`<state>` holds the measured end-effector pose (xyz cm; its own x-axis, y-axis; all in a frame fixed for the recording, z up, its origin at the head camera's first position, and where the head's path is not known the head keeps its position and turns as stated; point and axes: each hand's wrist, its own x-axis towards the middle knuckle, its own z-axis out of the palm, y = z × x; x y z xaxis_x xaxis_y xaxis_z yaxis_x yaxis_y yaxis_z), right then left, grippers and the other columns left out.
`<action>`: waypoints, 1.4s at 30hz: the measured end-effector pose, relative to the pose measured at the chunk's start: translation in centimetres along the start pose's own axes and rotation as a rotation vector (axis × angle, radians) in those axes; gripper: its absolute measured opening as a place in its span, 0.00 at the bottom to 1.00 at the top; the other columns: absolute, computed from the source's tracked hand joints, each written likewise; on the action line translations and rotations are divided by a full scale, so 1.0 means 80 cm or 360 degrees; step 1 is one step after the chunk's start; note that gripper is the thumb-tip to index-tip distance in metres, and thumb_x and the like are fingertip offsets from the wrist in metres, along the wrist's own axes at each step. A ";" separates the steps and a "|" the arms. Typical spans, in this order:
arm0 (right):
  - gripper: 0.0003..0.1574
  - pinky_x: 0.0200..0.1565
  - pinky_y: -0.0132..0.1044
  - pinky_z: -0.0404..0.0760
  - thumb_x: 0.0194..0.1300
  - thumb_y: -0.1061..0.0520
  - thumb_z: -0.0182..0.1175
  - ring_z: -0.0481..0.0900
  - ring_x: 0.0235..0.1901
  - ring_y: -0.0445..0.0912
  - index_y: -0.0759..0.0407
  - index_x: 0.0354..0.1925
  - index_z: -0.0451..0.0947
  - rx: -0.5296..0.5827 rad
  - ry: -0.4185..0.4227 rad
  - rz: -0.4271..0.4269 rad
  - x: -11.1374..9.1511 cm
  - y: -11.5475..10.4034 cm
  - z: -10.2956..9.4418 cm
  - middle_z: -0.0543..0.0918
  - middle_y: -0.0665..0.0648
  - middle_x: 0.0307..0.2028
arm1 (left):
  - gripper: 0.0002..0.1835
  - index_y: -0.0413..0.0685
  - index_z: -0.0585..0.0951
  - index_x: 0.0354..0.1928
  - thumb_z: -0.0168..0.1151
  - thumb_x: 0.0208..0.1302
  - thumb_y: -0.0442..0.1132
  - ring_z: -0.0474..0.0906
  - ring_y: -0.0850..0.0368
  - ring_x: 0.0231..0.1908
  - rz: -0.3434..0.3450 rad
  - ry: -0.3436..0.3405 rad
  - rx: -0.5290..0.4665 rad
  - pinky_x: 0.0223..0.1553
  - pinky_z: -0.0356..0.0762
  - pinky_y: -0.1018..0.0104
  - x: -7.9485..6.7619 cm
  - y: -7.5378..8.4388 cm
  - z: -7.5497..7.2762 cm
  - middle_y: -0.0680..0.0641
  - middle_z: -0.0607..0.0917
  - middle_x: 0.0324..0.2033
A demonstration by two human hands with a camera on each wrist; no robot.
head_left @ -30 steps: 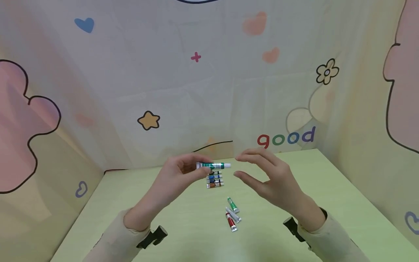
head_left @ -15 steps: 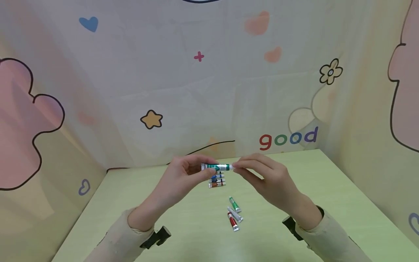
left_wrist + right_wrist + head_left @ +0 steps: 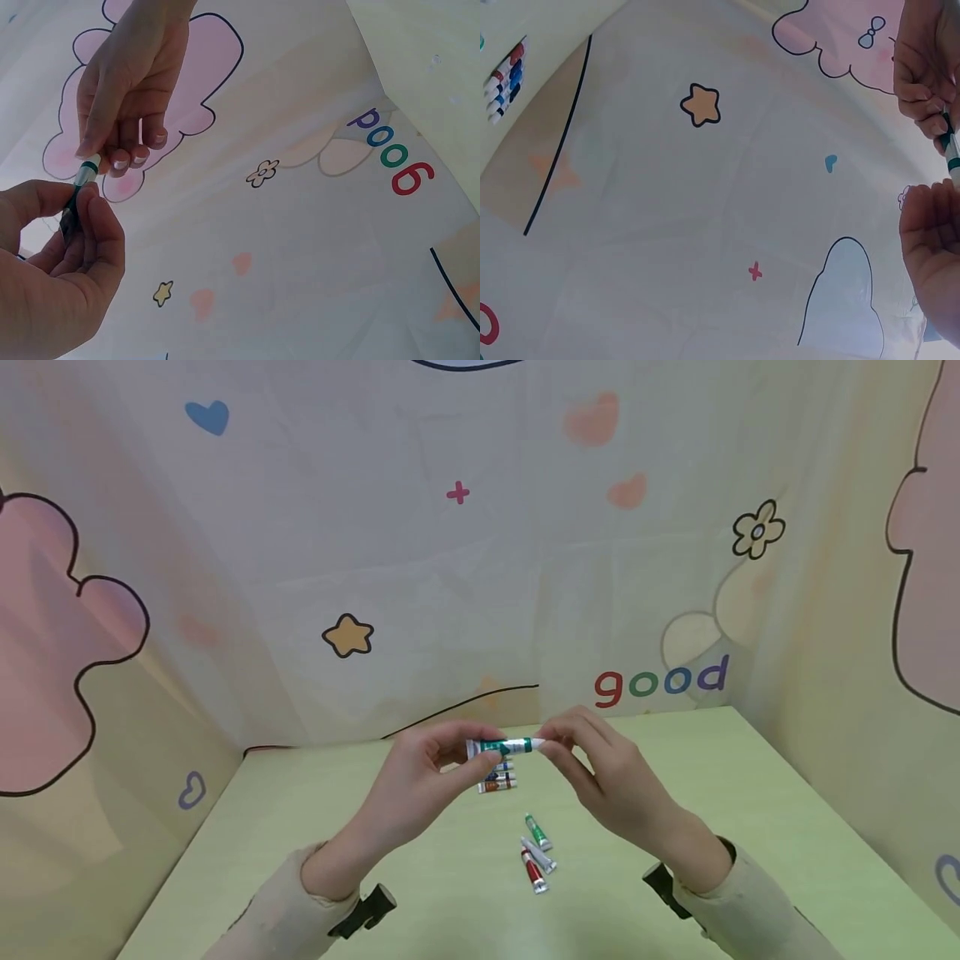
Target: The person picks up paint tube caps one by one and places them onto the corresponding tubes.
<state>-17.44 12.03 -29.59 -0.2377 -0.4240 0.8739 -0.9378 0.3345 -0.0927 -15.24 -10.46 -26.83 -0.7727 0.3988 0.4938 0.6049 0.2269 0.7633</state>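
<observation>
At the left, the left hand (image 3: 423, 789) reaches in from a pale sleeve with a black fitting (image 3: 363, 910) at the cuff. Its grip is clamped on a green tube (image 3: 517, 747), thumb in front and fingers behind, near the crimped end. The tube is raised above the desk (image 3: 420, 877), nearly level, its white cap (image 3: 537, 744) pointing right.

Below and partly behind it, a row of tubes (image 3: 497, 777) lies side by side on the desk; the nearest has an orange-brown band, the next ones are blue, and the far end is hidden by the hand and the held tube.

A little farther right and nearer the person lie three loose tubes: a small green one (image 3: 537, 832), a silver one (image 3: 537, 855) and a red one (image 3: 534, 870), close together.

At the right, the right hand (image 3: 611, 777) meets the white cap; its grip is together on it, thumb and fingertips pinching.

The likeliest trouble is paint squeezed out, should the left thumb press hard on the soft body with the cap loose. The small cap could also slip from the fingertips and roll off, or a twist could turn the tube in a light hold.
</observation>
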 end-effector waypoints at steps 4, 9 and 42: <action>0.19 0.34 0.23 0.69 0.72 0.48 0.45 0.68 0.33 0.40 0.63 0.40 0.71 -0.0007 -0.0060 0.0081 -0.001 0.000 0.002 0.72 0.50 0.34 | 0.08 0.55 0.83 0.42 0.63 0.61 0.41 0.79 0.58 0.27 0.0074 0.0031 0.0063 0.26 0.69 0.66 0.000 -0.001 0.003 0.55 0.82 0.27; 0.19 0.29 0.24 0.66 0.72 0.47 0.43 0.65 0.29 0.38 0.61 0.38 0.70 -0.0002 -0.0105 0.0172 -0.001 -0.001 0.004 0.68 0.49 0.29 | 0.08 0.55 0.83 0.42 0.63 0.61 0.40 0.80 0.61 0.28 0.0151 0.0077 0.0130 0.24 0.70 0.66 -0.001 -0.001 0.006 0.58 0.82 0.25; 0.17 0.39 0.31 0.79 0.57 0.64 0.65 0.78 0.36 0.38 0.56 0.46 0.78 0.0237 -0.0133 0.0347 -0.001 0.005 -0.012 0.80 0.47 0.38 | 0.10 0.58 0.83 0.44 0.62 0.61 0.47 0.73 0.54 0.24 -0.0023 -0.0077 -0.0003 0.24 0.66 0.67 0.013 -0.025 -0.006 0.50 0.83 0.29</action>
<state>-17.54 12.98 -29.22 -0.4523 -0.4256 0.7838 -0.8876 0.3006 -0.3490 -17.35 -10.90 -27.65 -0.7711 0.4378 0.4623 0.5935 0.2312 0.7709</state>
